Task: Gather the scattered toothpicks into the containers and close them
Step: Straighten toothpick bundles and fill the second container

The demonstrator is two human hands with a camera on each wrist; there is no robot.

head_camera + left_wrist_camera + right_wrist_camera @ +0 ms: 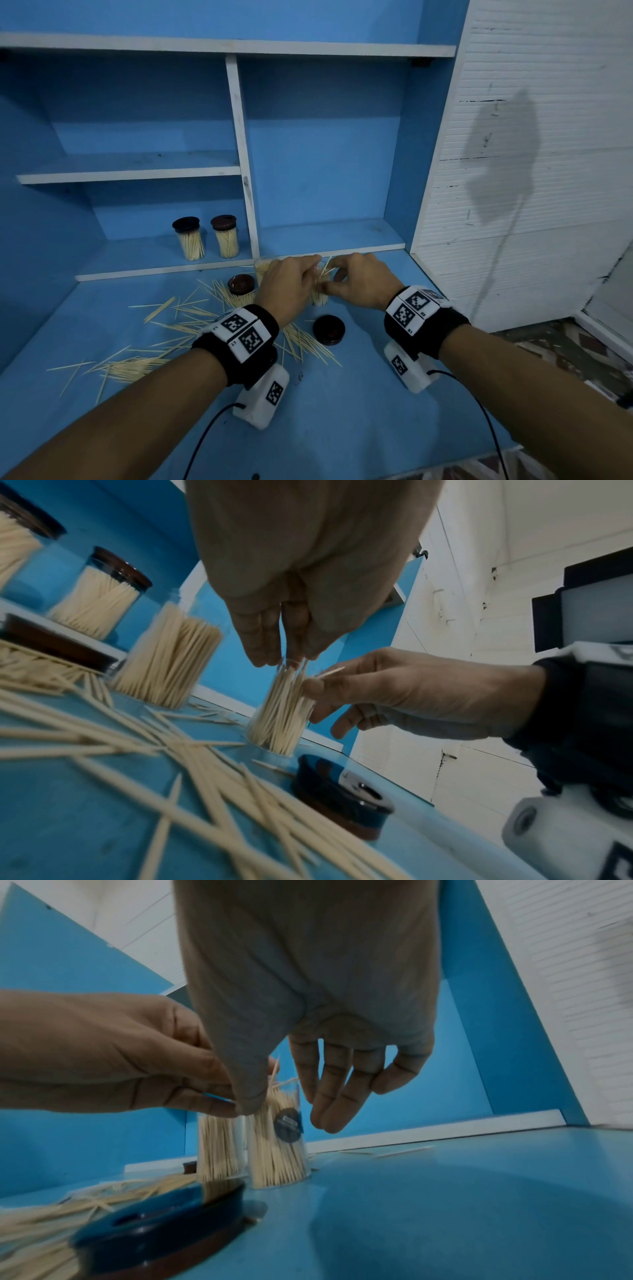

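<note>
From the head view I am seeing my left hand (291,282) and my right hand (359,279) meeting over an open clear container (319,298) standing on the blue desk (359,394), both sets of fingers bunching around toothpicks at its mouth. Loose toothpicks (161,346) are lying scattered across the desk to the left, one dark lid (329,329) is sitting just in front of the container, and another lid (241,285) is lying among the sticks. Two capped containers (207,241) are standing on the low shelf behind. In the left wrist view my left fingers (260,642) are pointing down, tips touching the sticks that are poking out of the container (281,710), while the right hand (394,691) is pinching a single toothpick (330,672) beside the rim. A second open, filled container (164,661) is standing to the left. In the right wrist view my right thumb is pressing against the container's upper edge (277,1137), the other fingers (339,1085) are hanging spread and loose beside it, and the left hand (113,1053) is pinching down at the top.
</note>
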